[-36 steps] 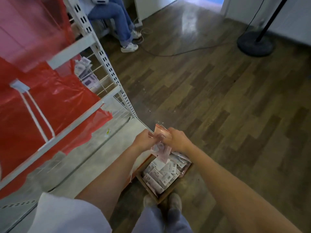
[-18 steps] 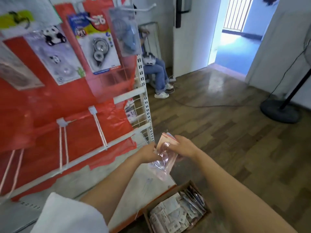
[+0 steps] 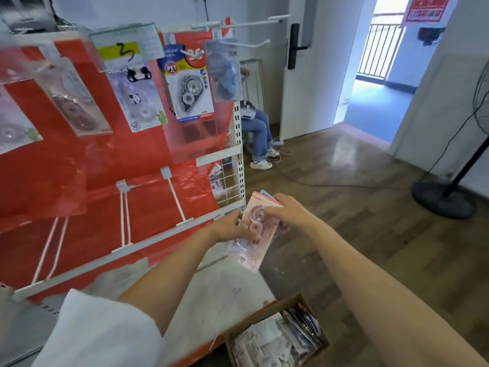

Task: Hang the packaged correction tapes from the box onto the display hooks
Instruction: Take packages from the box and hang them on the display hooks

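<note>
Head view. Both hands meet in front of the rack (image 3: 239, 144) over a small stack of pink packs (image 3: 255, 231) of correction tape. The left hand (image 3: 229, 229) grips the stack at its left edge, fingers curled round the front pack. The right hand (image 3: 287, 210) holds the stack's upper right corner, fingers closed over the top edge. The packs are tilted, lower end pointing down towards the shelf (image 3: 211, 295), and are held clear of it.

The open cardboard box (image 3: 275, 337) stands on the floor at the shelf's corner, below the hands, with many more packs lying loose inside.

On the red backing (image 3: 111, 186) of the rack, the upper row of hooks carries hung packs: a panda pack (image 3: 136, 99), a blue-headed pack (image 3: 189, 83) and a clear pack with a blue dispenser (image 3: 225, 70). Further packs to the left are blurred. The lower hooks (image 3: 176, 197), white and double-pronged, hang bare.

Beyond the rack a seated person (image 3: 258, 128) shows only as legs and shoes. A fan base (image 3: 442, 200) stands on the wooden floor at right.
</note>
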`<action>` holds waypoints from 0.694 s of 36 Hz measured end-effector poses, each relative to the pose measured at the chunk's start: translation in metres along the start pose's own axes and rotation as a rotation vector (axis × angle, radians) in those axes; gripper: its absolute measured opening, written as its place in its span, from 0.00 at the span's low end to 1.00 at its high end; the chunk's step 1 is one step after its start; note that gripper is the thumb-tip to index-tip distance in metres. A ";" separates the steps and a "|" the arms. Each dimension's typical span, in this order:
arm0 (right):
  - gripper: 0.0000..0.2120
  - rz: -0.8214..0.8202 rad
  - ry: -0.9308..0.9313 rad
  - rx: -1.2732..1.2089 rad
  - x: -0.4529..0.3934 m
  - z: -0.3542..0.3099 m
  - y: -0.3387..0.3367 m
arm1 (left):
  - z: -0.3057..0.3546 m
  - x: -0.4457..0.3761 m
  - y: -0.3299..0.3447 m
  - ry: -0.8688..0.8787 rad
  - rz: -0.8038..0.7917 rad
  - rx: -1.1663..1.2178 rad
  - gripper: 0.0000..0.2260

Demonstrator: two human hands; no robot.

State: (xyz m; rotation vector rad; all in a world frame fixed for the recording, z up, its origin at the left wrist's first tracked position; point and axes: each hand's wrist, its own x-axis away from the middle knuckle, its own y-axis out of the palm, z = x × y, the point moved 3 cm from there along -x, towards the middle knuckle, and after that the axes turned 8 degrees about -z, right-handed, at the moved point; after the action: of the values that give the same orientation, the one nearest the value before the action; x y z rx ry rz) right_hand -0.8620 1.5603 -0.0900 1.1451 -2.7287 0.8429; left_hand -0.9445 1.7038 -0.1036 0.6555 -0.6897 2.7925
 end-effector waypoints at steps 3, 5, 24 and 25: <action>0.07 0.072 0.000 -0.152 0.004 0.004 -0.002 | 0.000 0.005 0.000 0.030 0.023 0.068 0.24; 0.09 0.120 0.005 -0.261 0.007 0.007 -0.003 | -0.001 0.007 -0.002 0.046 0.045 0.127 0.26; 0.10 0.110 -0.107 -0.496 0.016 -0.048 0.012 | 0.015 0.067 -0.043 0.211 0.335 0.347 0.03; 0.06 0.068 -0.132 -0.511 0.017 -0.055 0.018 | 0.012 0.070 -0.048 0.217 0.355 0.374 0.02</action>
State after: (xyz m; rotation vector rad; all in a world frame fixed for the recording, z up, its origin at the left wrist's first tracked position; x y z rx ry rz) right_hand -0.8950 1.5877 -0.0476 1.0264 -2.8456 0.0515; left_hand -0.9886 1.7451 -0.0429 0.2960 -0.2603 3.2964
